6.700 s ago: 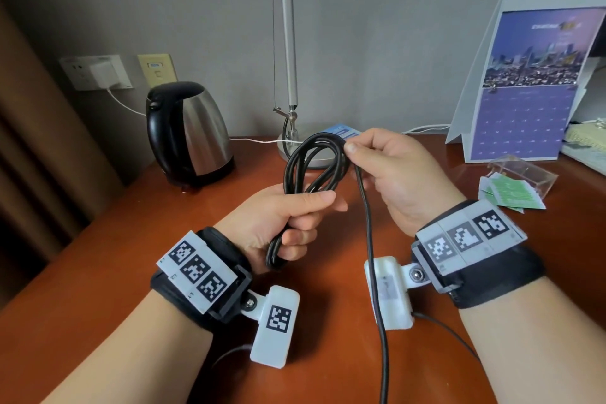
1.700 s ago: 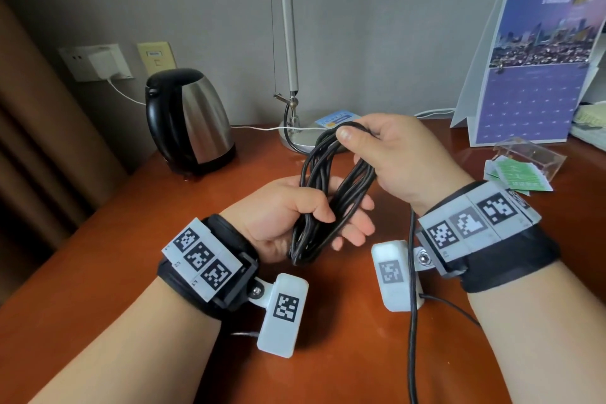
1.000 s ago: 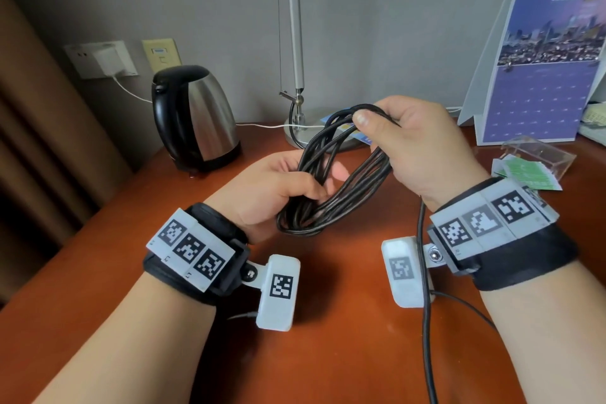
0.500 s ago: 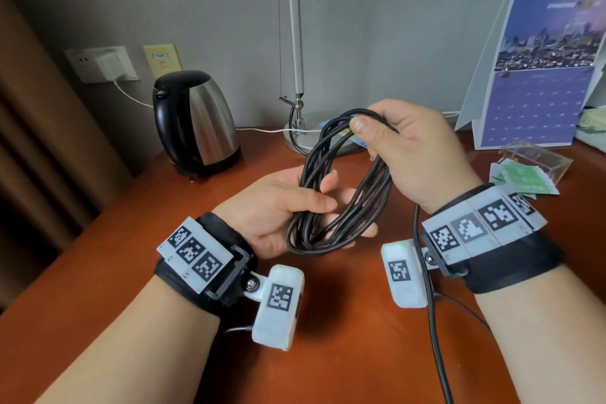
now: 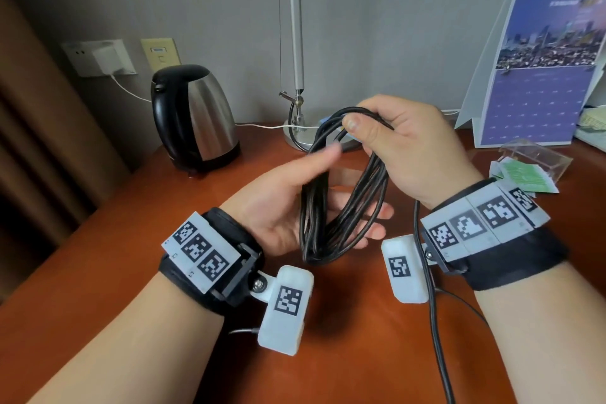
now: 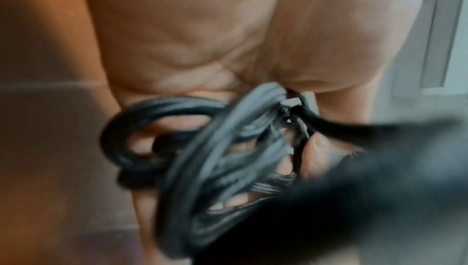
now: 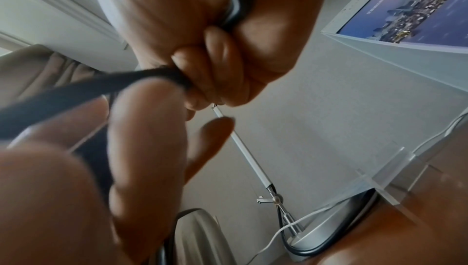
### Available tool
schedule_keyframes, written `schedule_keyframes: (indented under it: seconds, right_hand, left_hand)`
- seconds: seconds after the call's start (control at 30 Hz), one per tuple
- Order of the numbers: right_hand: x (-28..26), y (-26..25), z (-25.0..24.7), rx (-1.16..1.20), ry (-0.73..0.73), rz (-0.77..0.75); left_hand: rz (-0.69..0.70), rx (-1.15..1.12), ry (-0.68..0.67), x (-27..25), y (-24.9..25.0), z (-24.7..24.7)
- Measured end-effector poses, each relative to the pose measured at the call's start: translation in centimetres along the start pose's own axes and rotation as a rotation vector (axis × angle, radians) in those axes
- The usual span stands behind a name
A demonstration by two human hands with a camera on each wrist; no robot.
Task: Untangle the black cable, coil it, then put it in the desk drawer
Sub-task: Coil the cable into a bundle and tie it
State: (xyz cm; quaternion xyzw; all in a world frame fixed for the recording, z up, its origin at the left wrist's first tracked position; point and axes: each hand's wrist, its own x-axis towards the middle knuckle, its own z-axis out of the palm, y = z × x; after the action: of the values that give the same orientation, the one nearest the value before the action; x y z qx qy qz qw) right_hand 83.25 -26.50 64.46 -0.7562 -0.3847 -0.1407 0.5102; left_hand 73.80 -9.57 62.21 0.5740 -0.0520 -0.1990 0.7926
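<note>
Right hand [image 5: 406,147] pinches the top of the black cable [image 5: 341,197] coil between thumb and fingers, hanging the loops above the middle of the desk [image 5: 98,256]. Left hand [image 5: 295,203] lies spread inside the loops, fingers straight, likely keeping them open for the next wrap. A loose tail trails off the desk's near edge, so coiling isn't done.

- We see a black and steel kettle [image 5: 193,118] at the centre left, standing on the brown desk [image 5: 360,354].
- A lamp pole [image 5: 295,20] rises at the top centre.
- We find a purple calendar [image 5: 541,69] at the upper right, a clear box [image 5: 537,159] just below it.
- A white charger [image 5: 110,59] sits in the wall socket, upper left.
</note>
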Motion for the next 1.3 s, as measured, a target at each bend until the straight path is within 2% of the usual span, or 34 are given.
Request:
schedule_keyframes:
  seconds: [0.17, 0.3, 0.47, 0.77, 1.03, 1.17, 1.3]
  right_hand:
    - [-0.2, -0.3, -0.1, 0.110, -0.163, -0.007]
    - [-0.5, -1.1, -0.6, 0.251, -0.248, 0.050]
    - [-0.6, -1.7, -1.2, 0.301, -0.305, 0.056]
    - [-0.5, -0.9, -1.3, 0.267, -0.298, 0.027]
    - [-0.2, 0.1, -1.3, 0.117, -0.180, 0.083]
    - [-0.3, 0.1, -1.2, 0.162, -0.202, 0.142]
    - [-0.3, 0.2, -1.1, 0.188, -0.186, 0.190]
  left_hand:
    - [-0.048, -0.199, -0.146, 0.5, 0.1, 0.0]
    - [-0.054, -0.110, -0.193, 1.1, -0.3, 0.4]
    - [0.004, -0.088, -0.220, 1.4, -0.6, 1.2]
    - [0.011, -0.078, -0.133, 1.7, -1.1, 2.3]
    - [0.048, -0.001, -0.135, 1.6, -1.0, 1.0]
    - [0.025, 0.067, -0.176, 1.3, -1.0, 0.7]
    - [0.015, 0.038, -0.202, 1.2, -0.8, 0.7]
